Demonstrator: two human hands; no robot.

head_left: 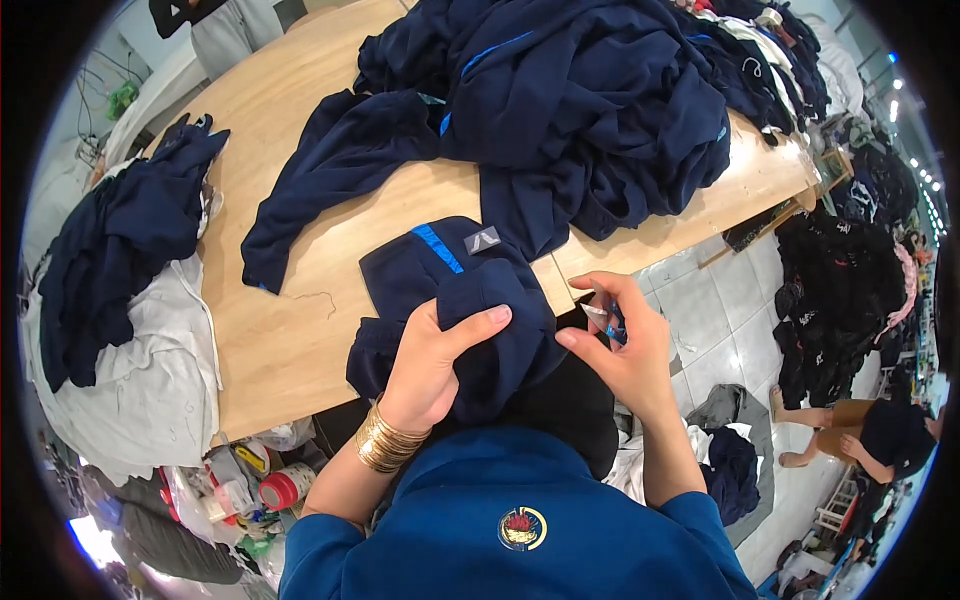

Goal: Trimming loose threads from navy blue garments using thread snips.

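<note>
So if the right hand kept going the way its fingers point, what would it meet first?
Probably the dark blue garment bunched in the left hand: the right hand points left towards it, with only a small gap between. Depth is unclear, so it might pass just above.

Heaps of dark clothing around a wooden tabletop [300, 340]

A large navy pile [590, 110] covers the far end; a loose navy garment [330, 170] lies spread beside it; more navy pieces over white cloth [150, 390] hang at the left edge; a seated person [880, 440] on the tiled floor [720, 340] at right.

Garment workshop: navy clothing heaps [590, 90] (more on racks) over wooden table [290, 330]
</note>
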